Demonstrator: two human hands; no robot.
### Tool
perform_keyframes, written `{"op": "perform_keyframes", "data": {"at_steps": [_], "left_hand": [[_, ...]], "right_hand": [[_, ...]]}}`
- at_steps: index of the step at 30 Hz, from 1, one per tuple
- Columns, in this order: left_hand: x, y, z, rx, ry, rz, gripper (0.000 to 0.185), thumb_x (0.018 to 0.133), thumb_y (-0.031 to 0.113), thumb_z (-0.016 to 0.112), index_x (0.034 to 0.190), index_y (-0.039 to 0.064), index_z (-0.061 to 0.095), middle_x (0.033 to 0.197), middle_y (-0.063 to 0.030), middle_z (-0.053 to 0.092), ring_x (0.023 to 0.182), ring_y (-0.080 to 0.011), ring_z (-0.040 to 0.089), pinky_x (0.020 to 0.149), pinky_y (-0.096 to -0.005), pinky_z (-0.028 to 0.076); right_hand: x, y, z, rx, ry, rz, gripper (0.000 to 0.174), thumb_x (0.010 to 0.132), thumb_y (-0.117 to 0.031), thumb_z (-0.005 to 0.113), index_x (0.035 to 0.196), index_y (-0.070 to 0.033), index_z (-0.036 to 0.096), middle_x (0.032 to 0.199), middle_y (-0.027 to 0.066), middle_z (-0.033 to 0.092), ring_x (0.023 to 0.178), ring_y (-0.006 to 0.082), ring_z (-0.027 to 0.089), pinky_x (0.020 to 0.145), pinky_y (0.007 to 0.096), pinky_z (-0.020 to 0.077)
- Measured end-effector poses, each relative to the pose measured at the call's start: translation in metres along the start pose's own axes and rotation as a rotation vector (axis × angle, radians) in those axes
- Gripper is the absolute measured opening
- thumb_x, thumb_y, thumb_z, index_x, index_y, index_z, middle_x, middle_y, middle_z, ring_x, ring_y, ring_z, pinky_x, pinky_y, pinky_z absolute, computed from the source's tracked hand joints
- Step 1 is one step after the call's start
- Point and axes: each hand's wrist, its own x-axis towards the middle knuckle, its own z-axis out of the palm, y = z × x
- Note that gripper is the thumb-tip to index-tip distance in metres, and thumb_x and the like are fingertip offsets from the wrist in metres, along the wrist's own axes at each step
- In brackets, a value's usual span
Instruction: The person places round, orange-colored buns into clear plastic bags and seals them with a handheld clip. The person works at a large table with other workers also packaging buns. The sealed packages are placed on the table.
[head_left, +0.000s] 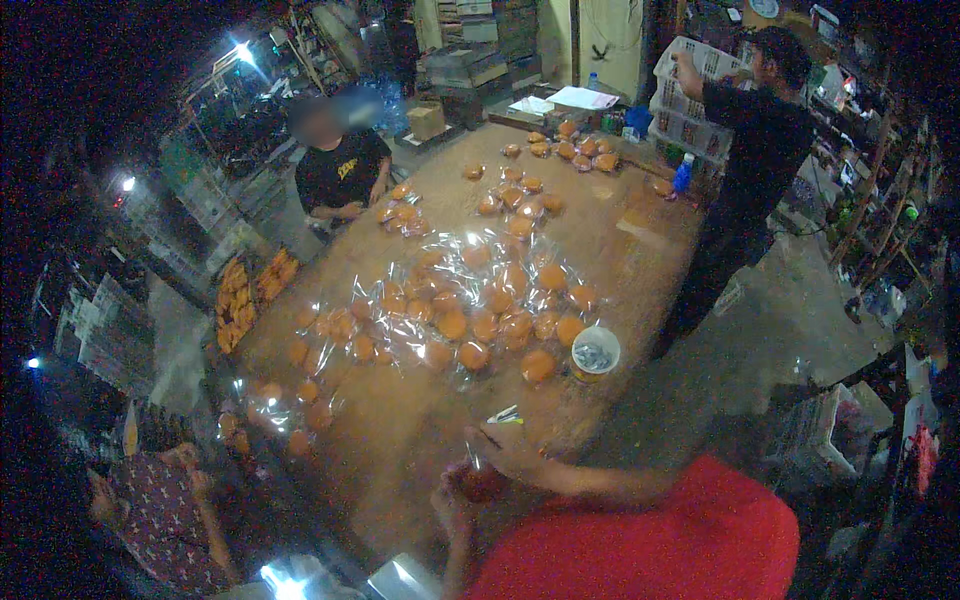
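In the head view, my left hand (452, 501) is around a dark, reddish round item (478, 482) with shiny clear film at its top. My right hand (514, 454) reaches over that item from the right; its fingers are blurred, so their grip cannot be told. Just above lies a small bundle of thin white, green and dark strips (505, 415) on the brown table (405, 427). A white tub (596, 350) with silvery small pieces stands higher up to the right. Many round orange items (451, 324) in clear plastic film lie spread over the table's middle.
More wrapped items (566, 148) lie at the far end, near papers (583, 98) and a blue-capped bottle (682, 174). One person (341, 169) sits at the far left, another (757, 150) stands right by white plastic crates (690, 97), and a third (161, 510) is at lower left.
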Motion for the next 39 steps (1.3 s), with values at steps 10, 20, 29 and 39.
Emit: {"op": "perform_keyframes", "data": {"at_steps": [10, 20, 29, 39], "left_hand": [[-0.018, 0.028, -0.001, 0.012, 0.149, -0.069, 0.063, 0.107, 0.044, 0.030, 0.099, -0.002, 0.073, 0.100, -0.0146, 0.073, 0.092, -0.0272, 0.067, 0.094, -0.0409, 0.050], [0.011, -0.015, 0.010, -0.335, 0.286, -0.410, 0.060, 0.106, 0.044, 0.034, 0.093, 0.001, 0.073, 0.086, -0.0083, 0.071, 0.082, -0.0226, 0.066, 0.079, -0.0396, 0.053], [0.077, -0.013, 0.111, 0.122, 0.686, -0.387, 0.064, 0.106, 0.053, 0.034, 0.123, -0.003, 0.060, 0.107, -0.0140, 0.064, 0.092, -0.0187, 0.061, 0.078, -0.0352, 0.054], [0.113, 0.001, 0.185, 0.013, 1.008, -0.434, 0.070, 0.104, 0.057, 0.032, 0.130, -0.003, 0.055, 0.116, -0.0159, 0.062, 0.101, -0.0275, 0.063, 0.084, -0.0431, 0.055]], "right_hand": [[-0.019, -0.012, 0.013, -0.125, 0.066, -0.024, 0.029, 0.100, -0.028, 0.059, 0.096, 0.000, 0.066, 0.083, 0.0150, 0.069, 0.071, 0.0269, 0.063, 0.066, 0.0394, 0.0492], [0.030, 0.050, -0.145, -0.309, 0.281, 0.050, 0.037, 0.098, -0.036, 0.060, 0.106, -0.001, 0.069, 0.097, 0.0165, 0.072, 0.090, 0.0320, 0.068, 0.084, 0.0416, 0.0519], [0.287, 0.343, -0.459, 0.070, 0.422, 0.416, 0.043, 0.098, -0.045, 0.059, 0.101, -0.003, 0.066, 0.069, 0.0052, 0.061, 0.054, 0.0150, 0.058, 0.055, 0.0335, 0.0496], [0.533, 0.520, -0.617, -0.040, 0.500, 0.282, 0.037, 0.094, -0.042, 0.066, 0.102, -0.006, 0.063, 0.081, 0.0057, 0.064, 0.068, 0.0163, 0.061, 0.056, 0.0310, 0.0502]]}}
